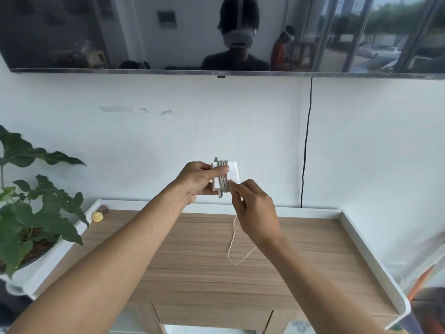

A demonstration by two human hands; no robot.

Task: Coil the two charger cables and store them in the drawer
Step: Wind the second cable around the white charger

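A white charger brick (233, 173) with grey cable (224, 182) wound several turns around it is held up in front of the wall, above the wooden cabinet top (192, 256). My left hand (198, 180) grips the brick, thumb pressing on the coils. My right hand (252, 208) pinches the cable at the brick's lower right edge. A thin loose length of cable (232, 244) hangs down from my right hand in a loop above the wood. A drawer front (212, 315) shows at the bottom edge, below the cabinet top. A second cable is not in view.
A potted green plant (31, 213) stands at the left. A small yellow object (97, 216) lies at the cabinet's back left corner. White raised rims (366, 249) border the top. A black wire (305, 150) runs down the wall from the mounted TV (221, 32).
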